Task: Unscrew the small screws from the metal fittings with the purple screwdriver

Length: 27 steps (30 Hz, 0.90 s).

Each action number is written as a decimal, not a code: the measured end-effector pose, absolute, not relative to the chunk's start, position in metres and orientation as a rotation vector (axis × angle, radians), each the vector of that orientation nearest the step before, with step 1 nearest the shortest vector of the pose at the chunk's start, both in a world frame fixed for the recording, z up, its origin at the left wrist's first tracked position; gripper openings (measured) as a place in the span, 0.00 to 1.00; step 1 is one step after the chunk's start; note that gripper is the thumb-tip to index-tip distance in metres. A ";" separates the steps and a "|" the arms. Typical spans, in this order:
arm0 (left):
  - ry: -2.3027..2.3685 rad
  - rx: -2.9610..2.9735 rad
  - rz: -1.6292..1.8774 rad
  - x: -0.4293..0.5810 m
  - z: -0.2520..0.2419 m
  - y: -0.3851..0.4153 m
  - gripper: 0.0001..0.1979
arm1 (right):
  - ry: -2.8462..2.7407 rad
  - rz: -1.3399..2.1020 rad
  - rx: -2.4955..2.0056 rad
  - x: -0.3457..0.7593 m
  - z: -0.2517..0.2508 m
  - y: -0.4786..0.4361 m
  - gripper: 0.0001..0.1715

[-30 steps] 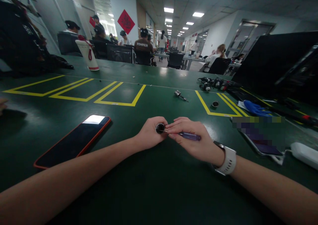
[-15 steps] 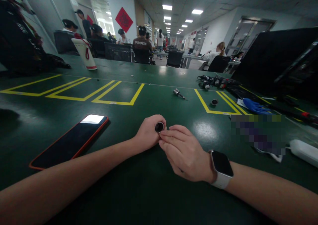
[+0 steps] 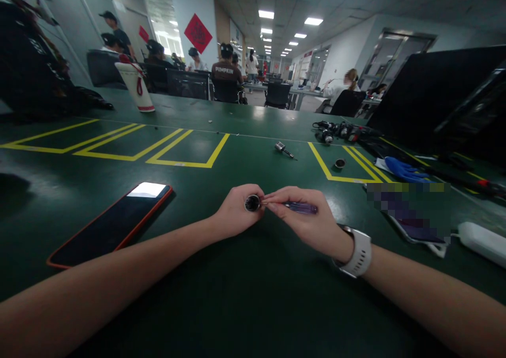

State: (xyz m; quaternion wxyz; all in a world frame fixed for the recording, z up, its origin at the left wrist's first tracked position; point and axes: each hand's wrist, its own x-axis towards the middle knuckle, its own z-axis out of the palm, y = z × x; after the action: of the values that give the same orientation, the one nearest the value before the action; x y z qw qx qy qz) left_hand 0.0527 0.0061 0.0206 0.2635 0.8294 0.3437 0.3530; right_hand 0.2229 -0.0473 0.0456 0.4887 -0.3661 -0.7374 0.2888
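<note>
My left hand (image 3: 236, 213) is closed round a small black cylindrical part (image 3: 252, 203), its open round end facing up. My right hand (image 3: 306, 220) pinches a thin purple-handled screwdriver (image 3: 297, 207), whose tip points left into the part's opening. Both hands rest on the green table (image 3: 245, 294) in front of me. A white watch (image 3: 358, 252) is on my right wrist.
A red-cased phone (image 3: 113, 225) lies to the left. A second phone, blurred, and a white power strip (image 3: 481, 243) lie at right. Farther back are a small metal tool (image 3: 283, 149), a round cap (image 3: 339, 163), blue gloves (image 3: 402, 169), a white cup (image 3: 135, 86) and seated people.
Half a second ago my right hand lay turned palm-down over the part, hiding the screwdriver. Now it has rolled back, and the screwdriver shows again with its tip at the part's opening.
</note>
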 end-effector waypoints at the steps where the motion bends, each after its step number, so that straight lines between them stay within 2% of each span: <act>1: 0.929 2.251 0.947 0.053 0.021 0.006 0.03 | -1.783 0.735 -0.885 0.223 0.045 -0.047 0.07; 8: 0.931 2.311 0.899 0.052 0.022 0.006 0.04 | -1.437 1.213 -0.899 0.227 0.039 -0.035 0.04; 17: 0.876 2.287 0.871 0.052 0.023 0.006 0.07 | -1.277 1.403 -0.818 0.228 0.034 -0.029 0.04; 21: 0.904 2.229 0.863 0.052 0.023 0.005 0.07 | -1.306 1.345 -0.856 0.231 0.035 -0.030 0.03; 27: 0.954 2.165 0.841 0.054 0.027 0.002 0.04 | -1.639 1.063 -0.899 0.233 0.043 -0.036 0.06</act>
State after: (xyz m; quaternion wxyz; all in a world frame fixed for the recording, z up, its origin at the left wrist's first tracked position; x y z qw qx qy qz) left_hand 0.0540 0.0022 0.0266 0.3103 0.8197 0.3612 0.3184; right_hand 0.2332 -0.0358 0.0433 0.4754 -0.3676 -0.6706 0.4350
